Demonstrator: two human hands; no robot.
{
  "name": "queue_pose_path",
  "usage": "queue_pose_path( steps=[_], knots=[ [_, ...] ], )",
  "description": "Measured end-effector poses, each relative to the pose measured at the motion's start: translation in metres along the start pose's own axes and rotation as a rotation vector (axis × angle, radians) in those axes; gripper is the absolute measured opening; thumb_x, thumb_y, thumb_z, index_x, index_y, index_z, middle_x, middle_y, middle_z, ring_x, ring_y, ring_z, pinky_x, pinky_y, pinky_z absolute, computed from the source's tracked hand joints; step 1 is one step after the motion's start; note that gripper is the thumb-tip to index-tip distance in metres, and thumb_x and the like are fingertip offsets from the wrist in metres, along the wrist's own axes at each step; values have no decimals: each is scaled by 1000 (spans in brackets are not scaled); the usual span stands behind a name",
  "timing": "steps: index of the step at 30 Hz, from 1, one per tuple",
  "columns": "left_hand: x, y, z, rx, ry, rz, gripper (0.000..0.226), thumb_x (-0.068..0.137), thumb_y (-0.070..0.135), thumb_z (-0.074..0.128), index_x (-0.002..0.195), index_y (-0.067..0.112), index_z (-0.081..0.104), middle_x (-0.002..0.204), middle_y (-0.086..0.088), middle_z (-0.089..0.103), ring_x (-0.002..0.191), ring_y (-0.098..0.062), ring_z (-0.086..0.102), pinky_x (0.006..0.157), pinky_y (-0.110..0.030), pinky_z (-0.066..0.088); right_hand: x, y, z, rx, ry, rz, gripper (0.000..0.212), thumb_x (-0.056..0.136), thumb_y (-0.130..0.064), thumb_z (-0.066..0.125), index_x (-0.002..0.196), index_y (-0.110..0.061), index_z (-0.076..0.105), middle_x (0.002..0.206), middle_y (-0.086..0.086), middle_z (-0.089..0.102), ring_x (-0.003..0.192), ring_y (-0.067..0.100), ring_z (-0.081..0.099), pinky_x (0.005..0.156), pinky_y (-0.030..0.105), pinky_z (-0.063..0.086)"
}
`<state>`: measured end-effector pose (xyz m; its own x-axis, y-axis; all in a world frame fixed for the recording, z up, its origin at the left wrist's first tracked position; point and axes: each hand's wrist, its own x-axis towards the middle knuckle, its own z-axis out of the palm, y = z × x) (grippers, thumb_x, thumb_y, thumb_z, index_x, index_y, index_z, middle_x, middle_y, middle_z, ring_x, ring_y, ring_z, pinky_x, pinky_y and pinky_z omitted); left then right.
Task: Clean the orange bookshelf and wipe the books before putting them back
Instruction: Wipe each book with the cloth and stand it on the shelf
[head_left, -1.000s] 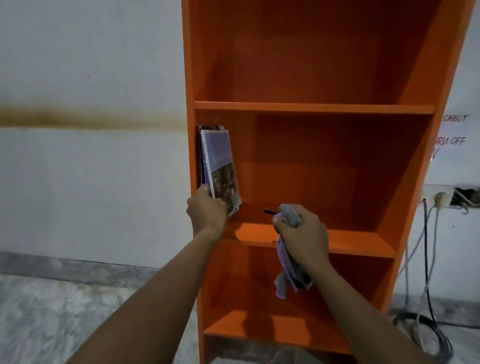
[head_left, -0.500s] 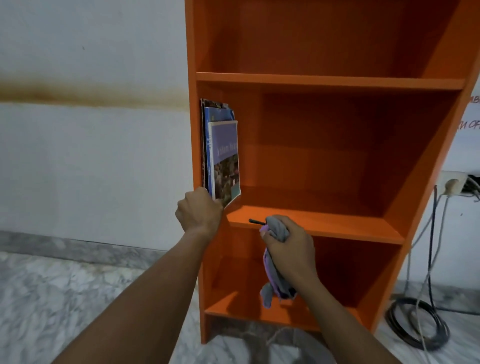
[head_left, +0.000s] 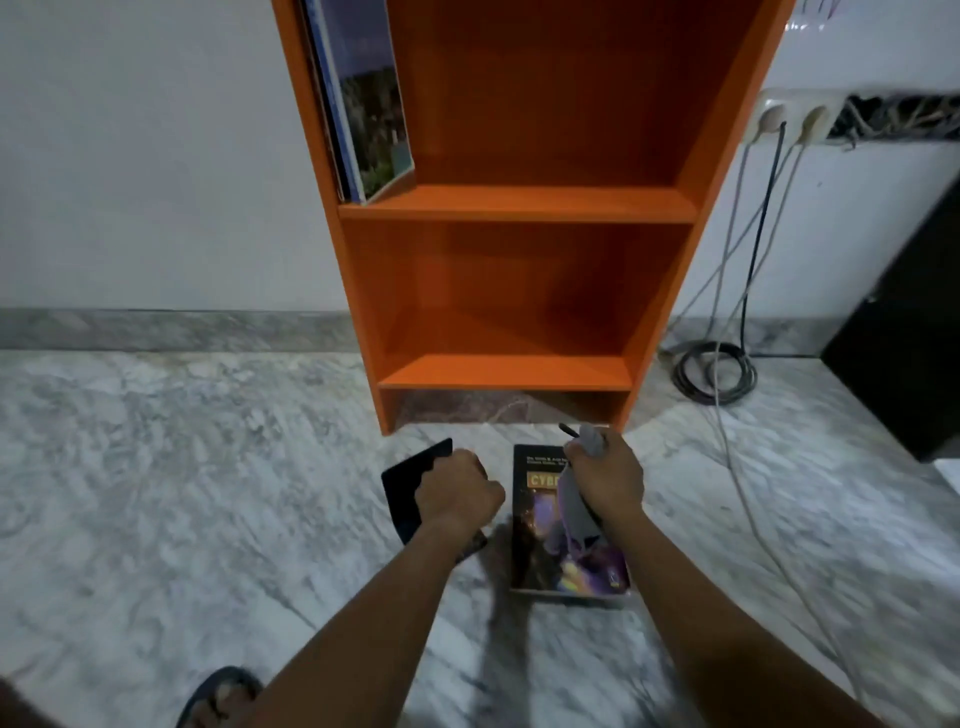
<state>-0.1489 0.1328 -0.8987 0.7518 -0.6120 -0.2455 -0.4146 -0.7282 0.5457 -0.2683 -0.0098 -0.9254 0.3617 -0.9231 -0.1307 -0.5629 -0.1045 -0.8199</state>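
Below, the left hand (head_left: 457, 493) gripped a thin dark book (head_left: 410, 480), while the right hand (head_left: 605, 480), fisted round a grey cloth (head_left: 576, 514), hovered over a purple-covered paperback (head_left: 540, 551). That paperback's long axis ran toward twelve o'clock, at the orange bookshelf (head_left: 514, 202).

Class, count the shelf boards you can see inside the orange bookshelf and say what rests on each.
2. The upper board carries books leaning against the left wall; the lower board is bare. Higher boards may be cut off at the top of the view.
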Motion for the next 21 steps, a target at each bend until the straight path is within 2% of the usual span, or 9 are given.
queue_pose_path(
  steps=[2,4,6,8,11,14,16,18,21],
  knots=[
    [-15,-14,48,-49,-202,-86,47,79,49,72,109,13,68,109,-6,69,101,-29,67,83,-34,55,-10,38,-2,-189,-23,-8,30,86,-40,60,108,-21,61,99,9,66,95,33,66,67,30,44],
    [-23,-27,84,-107,-344,-155,69,74,62,69,120,11,64,122,-8,65,111,-29,64,87,-34,51,-16,78,1,-429,-136,-3,38,77,-45,47,103,-23,64,104,6,67,101,29,66,77,31,51],
    [-26,-34,111,-208,-413,-222,63,78,55,70,120,9,64,121,-11,66,108,-28,65,81,-33,52,-26,111,0,-592,-306,35,67,81,-56,39,134,-17,56,133,12,58,123,30,56,100,38,49],
    [-23,-37,126,-308,-445,-251,50,78,43,72,112,6,69,113,-13,70,103,-29,67,73,-33,51,-38,129,-2,-638,-367,-7,67,94,-48,48,153,-16,37,152,14,42,139,33,41,112,42,39],
    [-12,-36,131,-419,-363,-296,52,63,41,65,97,3,73,98,-15,72,98,-31,68,70,-35,49,-42,138,1,-624,-314,-129,57,96,-39,55,148,-18,46,154,10,39,143,34,35,117,45,34],
    [1,-33,137,-616,-334,-310,24,71,29,70,83,8,68,98,-22,73,96,-35,71,81,-48,58,-36,146,3,-646,-325,-282,54,93,-50,43,135,-18,53,141,5,47,126,30,49,101,43,48],
    [-1,-22,128,-770,-387,-306,12,88,9,64,90,10,53,105,-25,68,95,-35,70,76,-48,60,-40,143,2,-577,-353,-301,33,96,-40,48,121,-19,51,132,3,50,113,25,52,87,36,44],
    [-7,-13,119,-871,-448,-305,19,96,-4,53,101,12,44,104,-18,64,86,-27,67,69,-40,58,-48,141,4,-425,-389,-362,13,97,-33,49,106,-27,41,114,3,52,99,23,50,80,35,40],
    [-9,-17,107,-991,-536,-279,43,96,-13,44,120,21,50,108,-15,71,90,-33,72,84,-52,58,-59,139,12,-156,-399,-385,24,98,-33,45,120,-23,45,120,2,56,109,19,54,92,45,50]
  ],
)
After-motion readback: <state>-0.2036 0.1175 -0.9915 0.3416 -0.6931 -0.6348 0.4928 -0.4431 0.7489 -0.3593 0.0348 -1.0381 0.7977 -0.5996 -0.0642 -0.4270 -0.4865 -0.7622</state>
